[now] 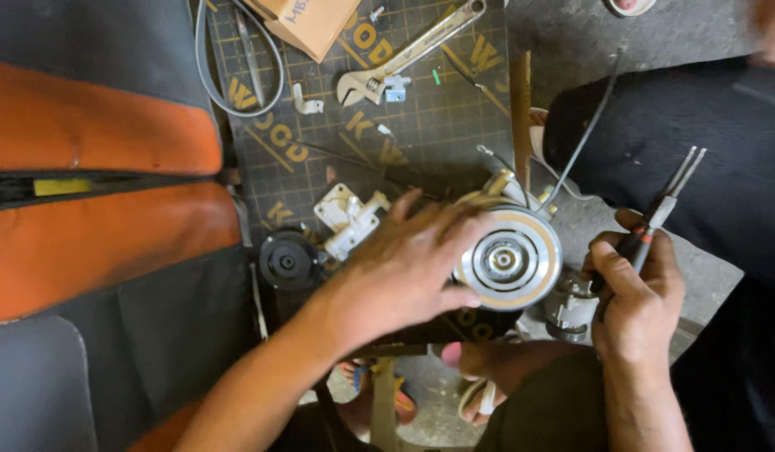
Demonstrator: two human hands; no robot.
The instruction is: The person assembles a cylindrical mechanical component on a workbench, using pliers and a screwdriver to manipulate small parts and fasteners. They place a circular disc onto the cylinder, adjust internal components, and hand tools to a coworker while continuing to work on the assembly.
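My left hand (408, 264) rests on the side of a round metal pulley assembly (511, 258) with a shiny hub, gripping its rim at the left. My right hand (637, 289) is closed around the dark handles of a pair of long-nosed pliers (664, 205), whose thin tips point up and to the right, away from the pulley. The pulley sits at the lower right corner of a dark gridded cutting mat (437, 125). A thin wire (584, 138) runs up from behind the assembly.
On the mat lie an adjustable wrench (408, 54), a white bracket part (350, 219), a black round disc (287, 261), a rubber belt (211, 79) and a cardboard box (308, 21). An orange and black seat (94, 192) fills the left. Sandalled feet (475, 393) show below.
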